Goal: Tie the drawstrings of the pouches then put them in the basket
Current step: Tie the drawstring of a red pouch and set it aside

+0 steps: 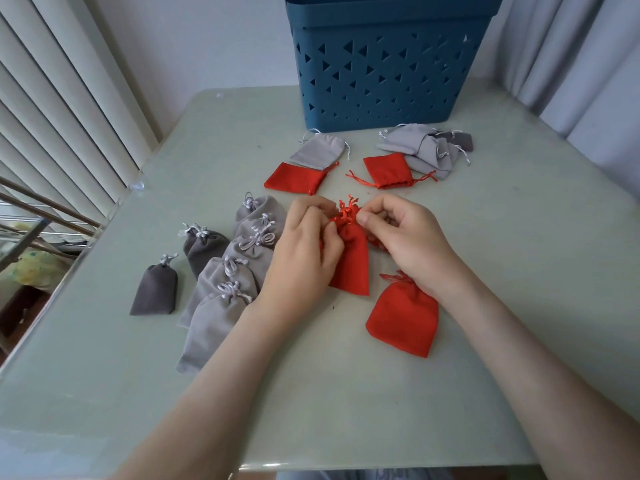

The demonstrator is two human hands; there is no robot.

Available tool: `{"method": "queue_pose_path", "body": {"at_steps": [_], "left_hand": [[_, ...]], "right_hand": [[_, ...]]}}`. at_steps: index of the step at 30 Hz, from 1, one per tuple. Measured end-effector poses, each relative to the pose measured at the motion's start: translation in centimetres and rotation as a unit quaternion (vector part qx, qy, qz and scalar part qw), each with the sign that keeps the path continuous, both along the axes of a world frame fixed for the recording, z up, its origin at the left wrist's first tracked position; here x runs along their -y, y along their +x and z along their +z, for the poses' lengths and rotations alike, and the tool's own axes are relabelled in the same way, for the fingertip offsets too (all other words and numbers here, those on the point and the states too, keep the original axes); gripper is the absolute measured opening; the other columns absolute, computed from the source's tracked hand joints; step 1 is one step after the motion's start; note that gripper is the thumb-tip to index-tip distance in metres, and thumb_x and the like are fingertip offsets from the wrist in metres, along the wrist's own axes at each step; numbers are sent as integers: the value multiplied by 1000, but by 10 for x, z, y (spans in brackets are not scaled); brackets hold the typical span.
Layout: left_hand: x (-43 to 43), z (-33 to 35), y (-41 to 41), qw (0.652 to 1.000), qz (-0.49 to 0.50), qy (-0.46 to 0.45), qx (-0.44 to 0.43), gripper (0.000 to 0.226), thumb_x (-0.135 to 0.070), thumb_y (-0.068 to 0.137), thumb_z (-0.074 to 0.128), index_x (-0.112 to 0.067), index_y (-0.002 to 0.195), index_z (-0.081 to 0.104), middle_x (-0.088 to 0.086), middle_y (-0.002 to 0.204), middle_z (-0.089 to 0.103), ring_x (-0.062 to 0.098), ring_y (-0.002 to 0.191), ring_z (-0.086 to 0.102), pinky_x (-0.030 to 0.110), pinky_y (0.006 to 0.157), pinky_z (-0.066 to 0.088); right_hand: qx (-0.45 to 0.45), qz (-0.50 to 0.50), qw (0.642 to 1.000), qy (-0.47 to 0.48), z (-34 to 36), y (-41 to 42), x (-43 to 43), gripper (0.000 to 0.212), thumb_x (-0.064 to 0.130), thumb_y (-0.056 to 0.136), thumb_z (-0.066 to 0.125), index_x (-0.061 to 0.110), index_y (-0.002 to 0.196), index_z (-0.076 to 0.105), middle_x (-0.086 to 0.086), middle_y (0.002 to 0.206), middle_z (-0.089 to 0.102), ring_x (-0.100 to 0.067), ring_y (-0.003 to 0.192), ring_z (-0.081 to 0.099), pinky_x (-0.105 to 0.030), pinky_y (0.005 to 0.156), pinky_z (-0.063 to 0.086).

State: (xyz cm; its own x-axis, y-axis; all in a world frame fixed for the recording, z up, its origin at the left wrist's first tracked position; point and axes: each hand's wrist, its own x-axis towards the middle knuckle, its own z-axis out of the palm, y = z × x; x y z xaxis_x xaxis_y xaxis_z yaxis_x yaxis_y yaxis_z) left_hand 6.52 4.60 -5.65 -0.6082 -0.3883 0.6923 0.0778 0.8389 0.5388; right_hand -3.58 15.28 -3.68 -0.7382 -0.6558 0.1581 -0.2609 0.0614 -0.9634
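Red pouch (pixel 349 265), soft and probably light, on the counter (pixel 346 393); our left hand (pixel 301 258) and right hand (pixel 408 237) pinch its thin cords (pixel 346 212) at the neck, likely the best hold.

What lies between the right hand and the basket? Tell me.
Head view: between right hand and basket, an untied red pouch lies flat on the table.

Bare left hand (pixel 304 252), bare right hand (pixel 407 239), bare forearms (pixel 214 375), grey-blue garment (pixel 363 475) at lap
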Motion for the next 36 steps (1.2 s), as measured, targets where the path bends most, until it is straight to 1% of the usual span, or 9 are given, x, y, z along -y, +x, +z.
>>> {"method": "queue_pose_path", "body": {"at_steps": [4, 8, 13, 15, 19, 22, 25, 31, 36], "left_hand": [[4, -5, -3, 998, 23, 31, 51, 12, -9, 91, 47, -13, 79, 45, 12, 104, 60, -3, 81, 42, 0, 75, 29], [9, -10, -5, 991, 32, 40, 125, 13, -12, 93, 50, -1, 87, 54, 11, 96, 54, 9, 78, 43, 16, 74, 31], [15, 4, -9, 968, 57, 45, 241, 30, -36, 92, 55, -7, 85, 53, 8, 106, 47, 27, 105, 42, 29, 91, 29], [14, 17, -18, 964, 79, 37, 250, 35, -42, 91, 54, -7, 90, 56, 10, 115, 47, 26, 112, 39, 28, 93, 26], [11, 35, -45, 961, 91, 18, 260, 29, -33, 96, 48, -6, 102, 58, 14, 117, 50, 30, 111, 41, 30, 91, 25], [8, 37, -62, 956, 85, 0, 283, 26, -24, 98, 44, -4, 108, 57, 18, 115, 54, 33, 108, 45, 32, 90, 26], [5, 34, -70, 950, 83, -15, 301, 28, -22, 98, 41, -3, 111, 57, 18, 114, 56, 32, 109, 47, 30, 89, 26], [10, 27, -76, 948, 78, 12, 308, 27, -23, 97, 45, -3, 111, 57, 17, 114, 56, 34, 107, 50, 31, 89, 30], [7, 27, -75, 961, 69, 50, 264, 33, -25, 97, 46, -3, 120, 56, 16, 121, 56, 33, 109, 53, 34, 94, 34]], "right_hand": [[22, 0, 1000, 7, -1, -3, -1, 19, 6, 90, 58, 16, 75, 61, 6, 61, 53, 4, 52, 46, -9, 55, 38], [41, 14, 997, 63, -8, -12, -6, 18, 4, 91, 56, 19, 84, 62, -1, 74, 58, 3, 56, 53, -8, 54, 39], [12, -47, 994, 100, -8, -32, -10, 24, 13, 87, 60, 17, 110, 59, 10, 78, 59, -10, 78, 58, -26, 74, 46], [-48, -68, 988, 130, -2, -45, -8, 25, 12, 87, 58, 16, 112, 58, 11, 83, 59, -11, 81, 56, -22, 76, 42], [-175, -138, 949, 225, 2, -88, 2, 37, 5, 87, 54, 9, 124, 55, -7, 113, 58, -21, 106, 55, -19, 84, 35], [-221, -141, 918, 297, -8, -117, 14, 47, 9, 85, 55, 11, 132, 50, -16, 131, 50, -31, 124, 43, -34, 101, 37], [-228, -141, 885, 381, -16, -124, 24, 48, 18, 91, 53, 18, 138, 45, -13, 141, 39, -31, 135, 26, -39, 107, 28], [-330, -189, 855, 352, -24, -123, 32, 23, 22, 94, 49, 21, 113, 63, -5, 125, 54, -26, 125, 35, -35, 99, 23], [-314, -209, 906, 195, -5, -112, 29, 19, 17, 94, 47, 7, 91, 63, -7, 95, 61, -27, 103, 48, -35, 87, 29]]}}
